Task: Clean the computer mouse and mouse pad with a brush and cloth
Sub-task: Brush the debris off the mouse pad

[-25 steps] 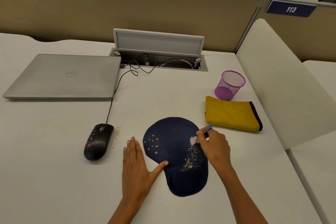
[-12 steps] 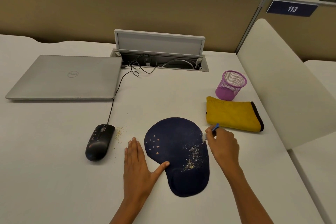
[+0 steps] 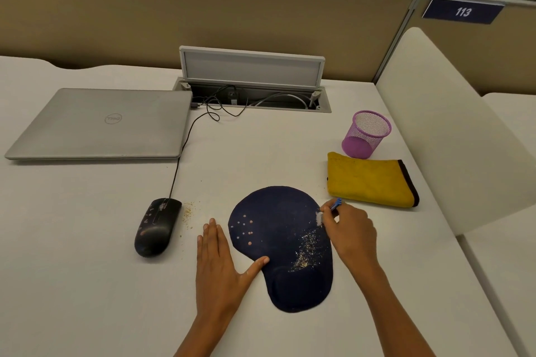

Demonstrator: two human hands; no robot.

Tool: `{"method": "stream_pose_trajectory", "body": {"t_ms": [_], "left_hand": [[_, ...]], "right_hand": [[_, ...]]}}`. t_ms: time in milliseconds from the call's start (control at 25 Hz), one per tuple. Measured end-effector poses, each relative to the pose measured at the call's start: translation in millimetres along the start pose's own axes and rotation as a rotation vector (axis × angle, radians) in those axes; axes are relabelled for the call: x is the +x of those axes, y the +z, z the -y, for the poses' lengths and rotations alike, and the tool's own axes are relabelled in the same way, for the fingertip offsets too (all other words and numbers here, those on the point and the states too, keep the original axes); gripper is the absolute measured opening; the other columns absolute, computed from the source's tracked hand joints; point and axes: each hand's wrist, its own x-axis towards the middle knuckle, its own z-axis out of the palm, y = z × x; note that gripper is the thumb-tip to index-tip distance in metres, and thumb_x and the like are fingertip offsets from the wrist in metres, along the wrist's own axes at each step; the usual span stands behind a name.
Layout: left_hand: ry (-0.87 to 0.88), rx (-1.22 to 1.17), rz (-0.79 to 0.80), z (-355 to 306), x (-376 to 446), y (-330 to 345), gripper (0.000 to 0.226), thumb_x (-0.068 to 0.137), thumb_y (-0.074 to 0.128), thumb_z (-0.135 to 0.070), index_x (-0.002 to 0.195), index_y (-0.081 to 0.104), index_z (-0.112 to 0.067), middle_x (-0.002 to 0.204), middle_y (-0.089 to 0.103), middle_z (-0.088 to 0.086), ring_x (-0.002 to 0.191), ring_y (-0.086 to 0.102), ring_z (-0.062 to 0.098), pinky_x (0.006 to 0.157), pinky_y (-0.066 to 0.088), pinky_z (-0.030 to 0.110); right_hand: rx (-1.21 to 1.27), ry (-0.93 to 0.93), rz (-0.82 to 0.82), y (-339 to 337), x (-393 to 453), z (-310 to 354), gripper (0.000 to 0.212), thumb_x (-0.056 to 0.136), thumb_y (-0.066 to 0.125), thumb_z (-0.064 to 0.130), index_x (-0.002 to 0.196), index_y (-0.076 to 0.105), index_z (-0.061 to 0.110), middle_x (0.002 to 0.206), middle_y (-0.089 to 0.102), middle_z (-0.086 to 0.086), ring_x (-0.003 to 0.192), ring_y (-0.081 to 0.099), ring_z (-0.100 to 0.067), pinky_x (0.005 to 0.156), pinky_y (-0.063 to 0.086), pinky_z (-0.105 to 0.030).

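Note:
A dark blue mouse pad (image 3: 275, 220) lies on the white desk, with pale crumbs scattered over its right half and pinkish specks on its left. My right hand (image 3: 349, 229) grips a small blue-handled brush (image 3: 336, 204); its white bristles touch the pad's right edge. My left hand (image 3: 219, 258) lies flat on the desk beside the pad, thumb resting on the pad's left rim. A black wired mouse (image 3: 156, 226) sits to the left, with crumbs on the desk next to it. A folded yellow cloth (image 3: 369, 180) lies to the right of the pad.
A closed silver laptop (image 3: 101, 124) sits at the back left. The mouse cable runs to an open cable hatch (image 3: 251, 90) at the back. A purple mesh cup (image 3: 366, 133) stands behind the cloth. A white divider panel (image 3: 449, 124) rises on the right.
My right hand with the brush moved from the pad's middle right out to its right edge. The left hand stayed flat in place.

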Motion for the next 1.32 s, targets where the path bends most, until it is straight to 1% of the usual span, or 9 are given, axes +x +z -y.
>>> {"method": "stream_pose_trajectory", "body": {"t_ms": [200, 440, 640, 800, 880, 1000, 1080, 1200, 1320], "left_hand": [[-0.018, 0.003, 0.011, 1, 0, 0, 0.117, 0.054, 0.025, -0.091, 0.139, -0.017, -0.022, 0.147, -0.016, -0.009, 0.135, -0.018, 0.009, 0.109, -0.007, 0.025], [-0.020, -0.008, 0.007, 0, 0, 0, 0.117, 0.054, 0.026, -0.091, 0.139, -0.018, -0.024, 0.146, -0.017, -0.011, 0.134, -0.019, 0.008, 0.108, -0.007, 0.024], [-0.025, 0.004, 0.009, 1, 1, 0, 0.118, 0.054, 0.025, -0.091, 0.140, -0.015, -0.022, 0.147, -0.016, -0.010, 0.134, -0.019, 0.008, 0.108, -0.005, 0.025], [-0.018, -0.003, 0.001, 1, 0, 0, 0.117, 0.055, 0.026, -0.091, 0.139, -0.017, -0.022, 0.146, -0.016, -0.010, 0.134, -0.018, 0.008, 0.108, -0.006, 0.025], [-0.016, -0.001, 0.004, 1, 0, 0, 0.116, 0.055, 0.026, -0.091, 0.139, -0.017, -0.023, 0.146, -0.016, -0.010, 0.134, -0.018, 0.008, 0.108, -0.006, 0.025], [-0.016, 0.003, 0.011, 1, 0, 0, 0.116, 0.055, 0.025, -0.091, 0.139, -0.017, -0.023, 0.146, -0.017, -0.009, 0.135, -0.018, 0.009, 0.108, -0.008, 0.024], [-0.016, 0.001, 0.008, 1, 0, 0, 0.116, 0.055, 0.025, -0.091, 0.139, -0.017, -0.023, 0.146, -0.017, -0.010, 0.135, -0.019, 0.009, 0.108, -0.007, 0.024], [-0.019, -0.007, 0.004, 2, 0, 1, 0.116, 0.055, 0.026, -0.091, 0.140, -0.016, -0.023, 0.146, -0.016, -0.010, 0.135, -0.017, 0.009, 0.108, -0.006, 0.025], [-0.020, -0.003, 0.011, 2, 1, 1, 0.116, 0.055, 0.027, -0.091, 0.140, -0.015, -0.023, 0.147, -0.015, -0.009, 0.135, -0.016, 0.010, 0.108, -0.006, 0.026]], "right_hand": [[0.280, -0.129, 0.316, 8, -10, 14, 0.015, 0.093, 0.050, 0.034, 0.089, 0.064, 0.030, 0.092, 0.071, -0.001, 0.078, 0.065, -0.016, 0.080, 0.056, -0.038], [-0.084, -0.036, -0.007, -6, -4, 7, 0.032, 0.096, 0.041, 0.036, 0.097, 0.063, 0.013, 0.094, 0.068, -0.006, 0.084, 0.063, -0.024, 0.070, 0.043, -0.030], [0.333, -0.088, 0.339, 7, -7, 14, 0.016, 0.092, 0.051, 0.030, 0.090, 0.066, 0.024, 0.089, 0.072, -0.006, 0.070, 0.065, -0.018, 0.080, 0.056, -0.038], [-0.036, -0.011, 0.065, -1, 0, 7, 0.029, 0.095, 0.044, 0.037, 0.097, 0.065, 0.016, 0.097, 0.069, -0.006, 0.087, 0.064, -0.024, 0.075, 0.047, -0.032], [0.031, -0.030, 0.029, -5, 2, 6, 0.028, 0.095, 0.046, 0.035, 0.096, 0.065, 0.015, 0.097, 0.069, -0.008, 0.087, 0.064, -0.025, 0.076, 0.048, -0.033], [0.333, -0.098, 0.314, -1, -5, 16, 0.015, 0.094, 0.050, 0.029, 0.089, 0.064, 0.029, 0.091, 0.071, -0.005, 0.073, 0.066, -0.020, 0.078, 0.056, -0.035], [0.246, -0.118, 0.396, 5, -9, 17, 0.018, 0.095, 0.047, 0.031, 0.092, 0.064, 0.029, 0.092, 0.070, -0.002, 0.072, 0.066, -0.018, 0.076, 0.056, -0.031], [-0.103, -0.045, 0.132, -2, -5, 16, 0.030, 0.097, 0.039, 0.037, 0.101, 0.064, 0.020, 0.099, 0.067, -0.004, 0.090, 0.063, -0.025, 0.077, 0.047, -0.033], [0.017, -0.056, 0.073, -6, 0, 12, 0.031, 0.096, 0.042, 0.036, 0.100, 0.065, 0.015, 0.098, 0.069, -0.006, 0.086, 0.064, -0.024, 0.078, 0.049, -0.034]]}}
